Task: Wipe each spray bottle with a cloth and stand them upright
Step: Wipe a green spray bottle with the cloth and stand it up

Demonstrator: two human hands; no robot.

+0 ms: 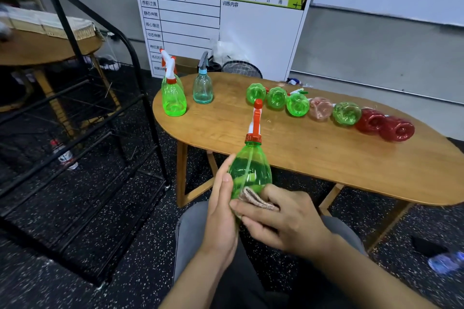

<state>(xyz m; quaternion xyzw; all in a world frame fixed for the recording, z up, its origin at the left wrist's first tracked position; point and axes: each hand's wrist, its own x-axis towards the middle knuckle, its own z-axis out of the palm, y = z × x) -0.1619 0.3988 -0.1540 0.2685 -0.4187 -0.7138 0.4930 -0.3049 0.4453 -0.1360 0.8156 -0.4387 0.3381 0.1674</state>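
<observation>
My left hand [222, 204] holds a green spray bottle [251, 168] with an orange-and-white trigger head, upright in front of the table's near edge. My right hand [281, 218] pinches a folded beige cloth [253, 199] against the bottle's lower side. On the oval wooden table [313, 148] two green bottles [173, 98] and a pale blue bottle [203, 89] stand upright at the far left. Several bottles lie on their sides in a row: green ones [276, 98], a pink one [321, 108] and two red ones [396, 129].
A black metal rack [82, 113] stands to the left of the table. A whiteboard chart [221, 22] leans on the wall behind. A round table [47, 47] is at far left. A water bottle [64, 155] lies on the speckled floor.
</observation>
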